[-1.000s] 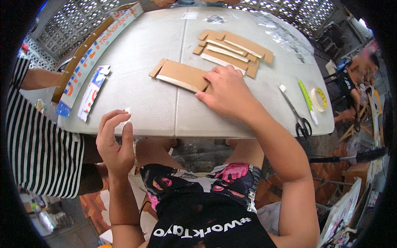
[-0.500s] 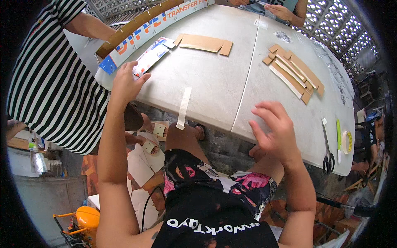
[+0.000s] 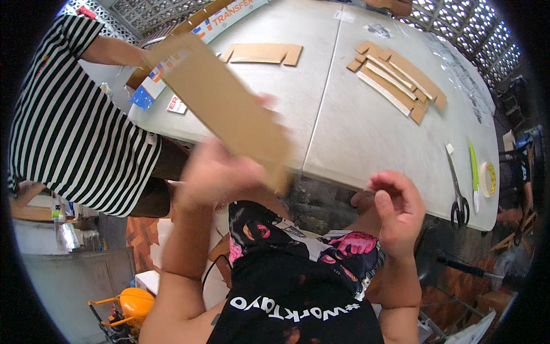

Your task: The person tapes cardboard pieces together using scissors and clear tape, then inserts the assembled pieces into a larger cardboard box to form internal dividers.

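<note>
My left hand [image 3: 223, 172], blurred by motion, grips a long flat piece of brown cardboard [image 3: 223, 97] near its lower end. The piece is raised over the table's near left edge and slants toward the upper left. My right hand [image 3: 400, 212] hovers by the table's near edge, fingers loosely curved and apart from the thumb, holding nothing I can see. A notched cardboard piece [image 3: 263, 53] lies flat beyond the raised one. Farther right, several folded cardboard pieces with pale strips [image 3: 401, 80] lie together.
Scissors [image 3: 457, 195], a green cutter [image 3: 474, 169] and a tape roll [image 3: 487, 179] lie on the white table [image 3: 321, 137] at the right. A printed cardboard length [image 3: 235, 20] stands along the far left edge. A person in a striped shirt [image 3: 74, 120] stands at the left.
My left hand has picked the cardboard piece up off the table and brought it nearer, its plain brown side now showing. My right hand has moved down and closer to me.
</note>
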Available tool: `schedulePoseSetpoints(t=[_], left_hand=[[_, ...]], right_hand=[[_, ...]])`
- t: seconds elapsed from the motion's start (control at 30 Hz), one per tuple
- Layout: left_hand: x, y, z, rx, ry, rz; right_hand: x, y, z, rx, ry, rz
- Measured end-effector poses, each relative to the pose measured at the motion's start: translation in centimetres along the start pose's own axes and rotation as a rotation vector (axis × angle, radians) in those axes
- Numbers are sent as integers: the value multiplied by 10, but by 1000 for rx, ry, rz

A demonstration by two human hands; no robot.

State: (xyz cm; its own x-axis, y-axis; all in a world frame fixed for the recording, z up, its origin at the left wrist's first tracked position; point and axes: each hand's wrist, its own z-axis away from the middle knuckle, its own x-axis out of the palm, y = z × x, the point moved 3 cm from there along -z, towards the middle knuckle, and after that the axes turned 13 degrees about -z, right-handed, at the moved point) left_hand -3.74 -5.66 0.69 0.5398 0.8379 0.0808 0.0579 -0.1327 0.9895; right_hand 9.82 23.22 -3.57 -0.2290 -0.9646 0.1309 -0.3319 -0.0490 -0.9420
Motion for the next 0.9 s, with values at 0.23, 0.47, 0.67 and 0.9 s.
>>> schedulePoseSetpoints(t=[0.23, 0.47, 0.67, 0.9], left_hand=[[123, -33, 1, 99, -218, -670], [9, -5, 50, 108, 601, -965], [-91, -47, 66, -627, 678, -414], [-79, -58, 51, -516, 478, -218]], right_hand=[[-19, -24, -24, 327, 266, -226], [-95, -33, -42, 213, 161, 900], [-42, -26, -42, -231, -31, 996], [-49, -11, -37, -243, -213, 875]])
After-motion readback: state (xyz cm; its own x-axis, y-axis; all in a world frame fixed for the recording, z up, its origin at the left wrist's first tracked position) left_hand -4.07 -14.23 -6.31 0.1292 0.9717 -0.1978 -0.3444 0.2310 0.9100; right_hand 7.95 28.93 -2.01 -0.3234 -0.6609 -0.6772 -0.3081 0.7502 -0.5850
